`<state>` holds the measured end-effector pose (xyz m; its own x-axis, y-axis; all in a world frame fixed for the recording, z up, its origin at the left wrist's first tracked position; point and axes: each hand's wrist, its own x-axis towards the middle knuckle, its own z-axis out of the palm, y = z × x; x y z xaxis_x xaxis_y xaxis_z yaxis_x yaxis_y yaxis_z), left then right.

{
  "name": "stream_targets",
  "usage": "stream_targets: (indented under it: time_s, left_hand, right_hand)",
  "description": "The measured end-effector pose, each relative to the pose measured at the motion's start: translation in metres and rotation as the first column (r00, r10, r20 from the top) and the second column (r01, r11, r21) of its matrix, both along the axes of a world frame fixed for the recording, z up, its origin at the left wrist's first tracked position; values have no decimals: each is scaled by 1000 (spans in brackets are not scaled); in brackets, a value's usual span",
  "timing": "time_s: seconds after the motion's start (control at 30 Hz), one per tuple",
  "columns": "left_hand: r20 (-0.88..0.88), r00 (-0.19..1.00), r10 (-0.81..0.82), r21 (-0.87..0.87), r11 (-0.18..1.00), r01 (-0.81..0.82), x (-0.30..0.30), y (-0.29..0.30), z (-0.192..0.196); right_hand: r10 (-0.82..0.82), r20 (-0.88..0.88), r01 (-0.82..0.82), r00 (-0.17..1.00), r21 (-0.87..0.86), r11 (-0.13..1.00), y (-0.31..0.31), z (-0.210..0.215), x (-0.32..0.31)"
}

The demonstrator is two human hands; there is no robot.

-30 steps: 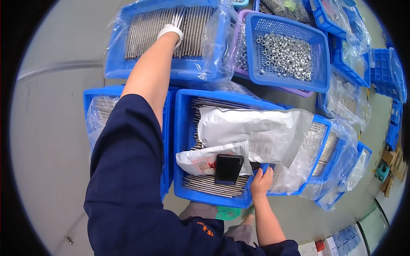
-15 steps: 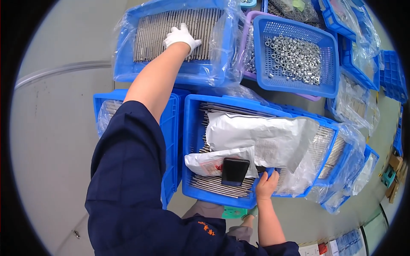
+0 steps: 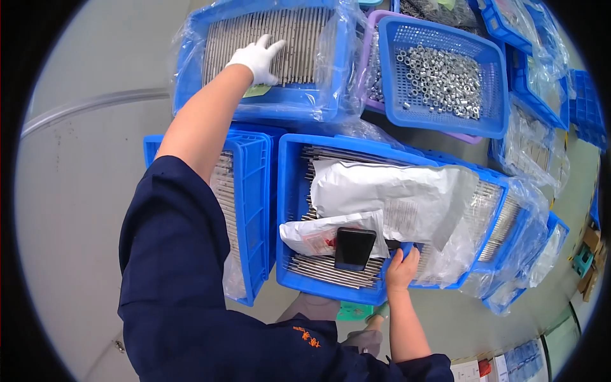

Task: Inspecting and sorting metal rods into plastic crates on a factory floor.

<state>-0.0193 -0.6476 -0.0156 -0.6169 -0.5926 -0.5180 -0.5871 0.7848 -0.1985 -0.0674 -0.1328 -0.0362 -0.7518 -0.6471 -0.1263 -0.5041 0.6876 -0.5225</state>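
My left hand point(image 3: 256, 62), in a white glove, hovers over or rests on a row of thin metal rods point(image 3: 293, 48) in the far-left blue bin point(image 3: 299, 109). Its fingers are spread, and nothing shows in them. A yellow-green piece point(image 3: 258, 91) peeks out beneath the wrist. My bare right hand point(image 3: 402, 270) is closed round the right rim of the middle blue bin point(image 3: 299, 286), beside a small dark object point(image 3: 393, 244) I cannot make out. In that bin, white plastic packets point(image 3: 382, 191) and a black phone point(image 3: 354, 248) lie on metal rods point(image 3: 334, 272).
A blue mesh basket point(image 3: 445, 125) of metal nuts or sleeves stands far right, on a purple basket point(image 3: 468, 137). Another blue bin point(image 3: 254, 216) of rods is at left. More rod bins with clear plastic point(image 3: 519, 223) line the right. A metal rail point(image 3: 95, 102) curves along the left floor.
My left hand has shifted left and slightly nearer over the rods, uncovering the yellow-green piece. My right hand keeps its hold on the rim; the whole view has shifted slightly.
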Motion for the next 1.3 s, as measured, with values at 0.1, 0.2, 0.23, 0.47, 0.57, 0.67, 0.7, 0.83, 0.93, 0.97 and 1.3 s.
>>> stream_targets:
  time_s: [0.1, 0.2, 0.23, 0.47, 0.57, 0.67, 0.7, 0.83, 0.93, 0.97, 1.3]
  left_hand:
    - [80, 992, -94, -54, 994, 98, -1, 14, -5]
    - [146, 988, -59, -143, 987, 80, -5, 18, -8]
    - [155, 987, -38, -170, 983, 65, -3, 17, -8]
    - [-20, 970, -241, -39, 970, 240, -19, 21, -19]
    - [-56, 968, -243, -62, 969, 240, 3, 17, -3]
    - [-45, 935, -352, -144, 929, 342, 32, -19, -13]
    - [-8, 945, -328, -127, 937, 324, 25, -11, -11]
    - [116, 986, -122, -76, 988, 131, -5, 8, 17]
    - [-221, 955, -198, -167, 972, 163, 16, -48, 21]
    - [-333, 927, -173, -194, 975, 113, 20, -54, 29]
    - [-578, 684, -446, -413, 882, 226, -49, 136, 139]
  right_hand:
    - [1, 72, -2, 997, 12, 1000, -3, -1, 1]
    - [14, 85, -13, 996, -3, 1000, -8, -2, 3]
    - [9, 97, -7, 995, -14, 1000, -11, -3, 4]
    - [-64, 50, 62, 997, 58, 996, 5, 5, -6]
    - [-57, 27, 57, 998, 18, 998, -7, 2, 1]
    - [-56, 85, 62, 995, -72, 995, -20, 3, 1]
    - [-73, 168, 83, 983, -59, 995, -17, 5, -1]
    - [-95, 129, 108, 987, -100, 989, -8, 8, -7]
    - [-110, 117, 127, 987, -146, 981, -3, 1, -2]
    - [-119, 132, 140, 984, -158, 977, -5, 0, 0]
    - [-132, 214, 203, 968, -361, 910, -9, -11, 6]
